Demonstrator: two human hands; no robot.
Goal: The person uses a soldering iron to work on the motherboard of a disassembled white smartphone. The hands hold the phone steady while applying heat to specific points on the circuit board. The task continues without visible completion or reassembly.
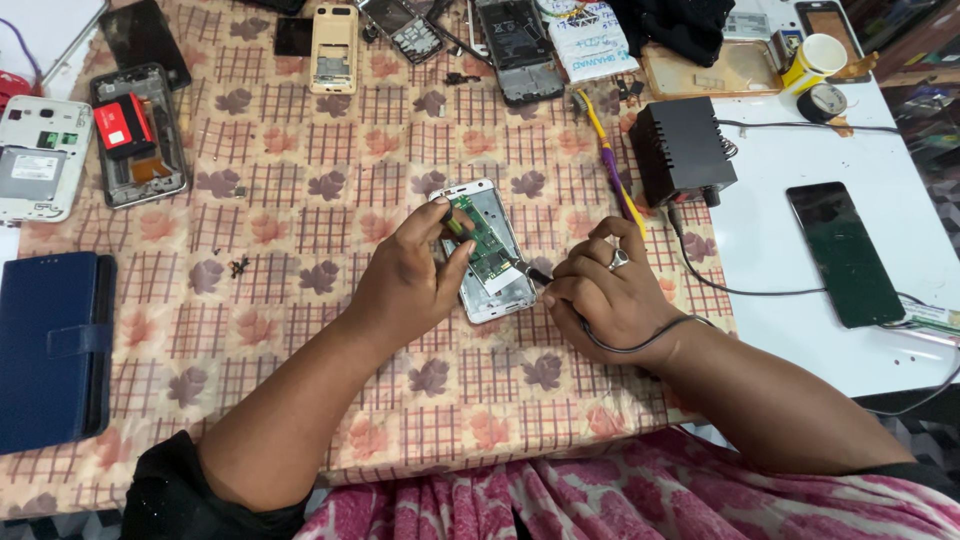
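We reach both forearms inward over the counter (300, 330). Our left hand (410, 275) pinches the green circuit board (480, 238), grip closed on its near edge. Our right hand (600, 290) curls shut around a corded soldering iron (537, 274), its tip touching the board. The opened white phone (490, 250) lies between both grips.

- Flat rectangular black glass phone screen (845, 253), dark, on the white table at right.
- White printed plastic packet (592, 40), top centre.
- Red rectangular label (122, 126) inside the open phone, upper left.
- Dark screen panel (145, 42), top left.
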